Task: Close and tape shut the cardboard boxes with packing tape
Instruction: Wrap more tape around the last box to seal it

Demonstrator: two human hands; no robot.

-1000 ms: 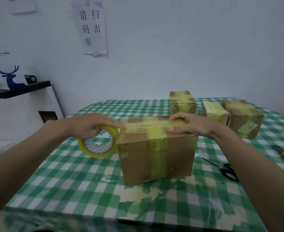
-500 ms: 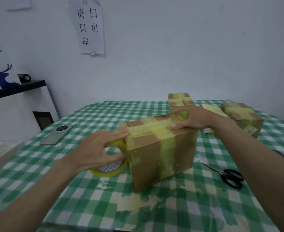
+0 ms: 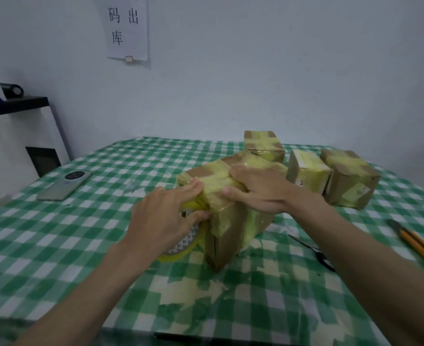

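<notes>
A brown cardboard box (image 3: pixel 227 239), crossed with yellowish tape, stands turned corner-on in the middle of the checked table. My left hand (image 3: pixel 164 219) grips the yellow roll of packing tape (image 3: pixel 181 248) against the box's left side, low by the tabletop, with its fingertips on the box's top edge. My right hand (image 3: pixel 258 189) lies on top of the box, fingers spread flat over the tape, thumb on the near face. Most of the roll is hidden under my left hand.
Three smaller taped boxes (image 3: pixel 264 146) (image 3: pixel 307 173) (image 3: pixel 350 178) stand behind to the right. Black scissors (image 3: pixel 313 252) lie right of the box, a yellow-and-black utility knife (image 3: pixel 418 243) at the right edge, a phone (image 3: pixel 65 184) at the left. A black-topped cabinet (image 3: pixel 15 106) stands beyond the table's left.
The box has turned further, its left corner now towards me. My left hand has drawn the roll down its left side. My right hand has slid nearer along the top.
</notes>
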